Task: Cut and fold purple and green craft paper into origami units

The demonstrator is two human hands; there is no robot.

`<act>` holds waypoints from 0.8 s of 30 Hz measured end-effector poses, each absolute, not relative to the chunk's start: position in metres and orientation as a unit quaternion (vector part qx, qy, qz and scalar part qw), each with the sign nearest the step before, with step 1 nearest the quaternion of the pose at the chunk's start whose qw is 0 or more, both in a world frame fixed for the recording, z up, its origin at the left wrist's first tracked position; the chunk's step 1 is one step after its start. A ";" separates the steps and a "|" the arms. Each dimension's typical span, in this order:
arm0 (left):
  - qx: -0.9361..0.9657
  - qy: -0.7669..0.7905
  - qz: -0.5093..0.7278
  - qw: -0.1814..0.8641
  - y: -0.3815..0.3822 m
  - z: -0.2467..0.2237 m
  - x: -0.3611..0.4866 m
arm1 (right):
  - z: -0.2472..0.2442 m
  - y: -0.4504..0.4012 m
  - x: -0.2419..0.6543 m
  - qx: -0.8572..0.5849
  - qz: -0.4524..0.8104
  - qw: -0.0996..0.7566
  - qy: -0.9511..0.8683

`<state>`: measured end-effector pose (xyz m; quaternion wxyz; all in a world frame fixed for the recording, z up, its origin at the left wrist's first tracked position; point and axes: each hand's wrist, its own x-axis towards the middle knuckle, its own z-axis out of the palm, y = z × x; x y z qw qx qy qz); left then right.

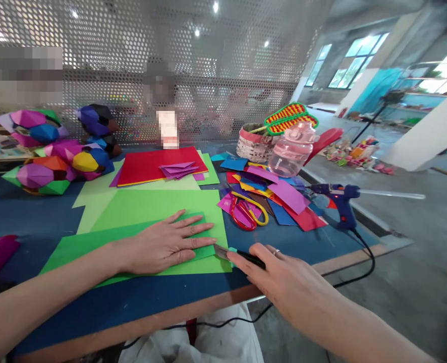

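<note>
Blurred, unreadable lettering (277,165) on the pink bottle (288,153)
</note>
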<state>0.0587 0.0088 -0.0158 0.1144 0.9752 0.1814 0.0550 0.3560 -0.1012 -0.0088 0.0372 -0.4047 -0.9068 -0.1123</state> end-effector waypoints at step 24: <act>0.969 0.205 -0.008 0.135 0.008 -0.015 0.059 | -0.005 -0.110 0.352 -0.406 -0.092 -0.020 -0.909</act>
